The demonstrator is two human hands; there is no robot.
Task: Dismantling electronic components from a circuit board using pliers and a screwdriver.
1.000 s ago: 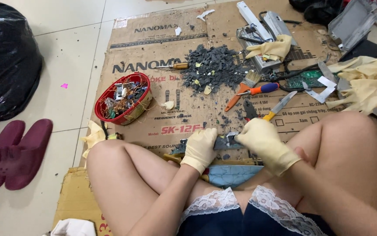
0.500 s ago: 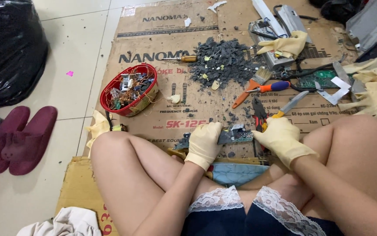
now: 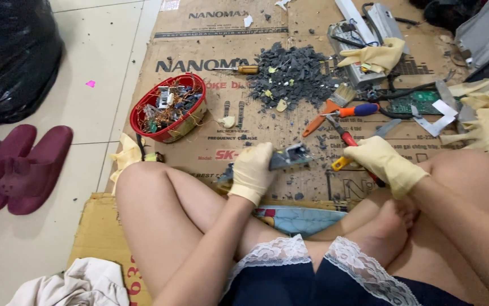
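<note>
Both my hands wear pale yellow rubber gloves. My left hand (image 3: 251, 170) grips a small grey metal-and-plastic part (image 3: 290, 156), held just above the cardboard sheet (image 3: 199, 39) in front of my crossed legs. My right hand (image 3: 381, 161) closes around a tool with a yellow handle (image 3: 339, 163), to the right of that part. Red-handled pliers (image 3: 339, 131) lie just beyond my right hand. A pile of dark grey broken bits (image 3: 292, 73) sits further out.
A red bowl (image 3: 168, 107) of wire and scrap stands left of centre. A brush (image 3: 328, 107), a screwdriver with red and blue handle (image 3: 358, 110), a green circuit board (image 3: 420, 102), spare gloves (image 3: 377, 56) and metal casings (image 3: 363, 28) lie at the back right. A black bag (image 3: 6, 56) and maroon slippers (image 3: 20, 164) are on the left floor.
My left hand has lifted the grey part slightly and turned it. My right hand has shifted right, taking hold of the yellow-handled tool. The view has tilted down and closer.
</note>
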